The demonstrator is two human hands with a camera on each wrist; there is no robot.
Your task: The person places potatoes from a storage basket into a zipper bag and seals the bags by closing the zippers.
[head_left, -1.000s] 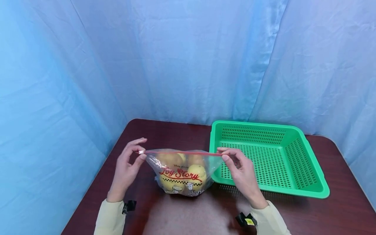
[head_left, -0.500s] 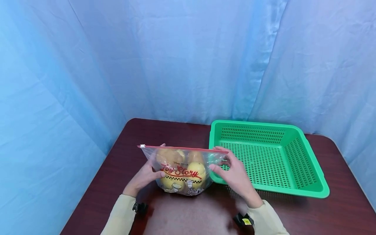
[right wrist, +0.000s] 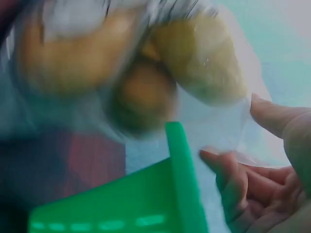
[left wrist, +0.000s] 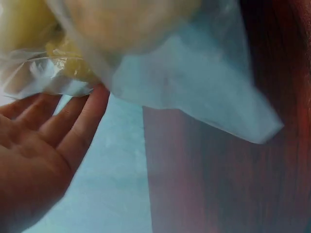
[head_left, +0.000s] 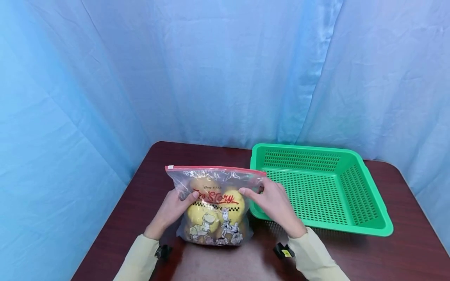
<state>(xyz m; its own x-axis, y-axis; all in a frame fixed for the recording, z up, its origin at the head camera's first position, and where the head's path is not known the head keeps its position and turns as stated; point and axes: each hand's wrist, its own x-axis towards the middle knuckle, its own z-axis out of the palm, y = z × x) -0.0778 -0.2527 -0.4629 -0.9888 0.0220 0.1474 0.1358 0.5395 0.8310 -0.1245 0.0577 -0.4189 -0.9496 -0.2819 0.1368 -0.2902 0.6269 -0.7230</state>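
A clear zip bag [head_left: 219, 230] with a printed cartoon front and a red top strip [head_left: 214, 168] is held upright between both hands. Its white slider [head_left: 170, 167] sits at the strip's left end. Yellow and brownish-orange round fruits [right wrist: 201, 58] show through the plastic. My left hand [head_left: 173, 208] grips the bag's left side, thumb on the front and fingers behind. On the opposite side, my right hand [head_left: 275, 203] holds it the same way, its fingers mostly hidden in the head view. A lower bag corner [left wrist: 262, 128] hangs over the table in the left wrist view.
A green perforated basket [head_left: 369, 187] stands on the dark red-brown table [head_left: 140, 195], just right of the bag and close to my right hand. Blue curtains [head_left: 225, 78] hang behind and beside the table.
The left hand has let go of the slider end and moved to the bag's left side. My right hand has shifted down from the strip's end. The bag has come up, its printed front now facing me.
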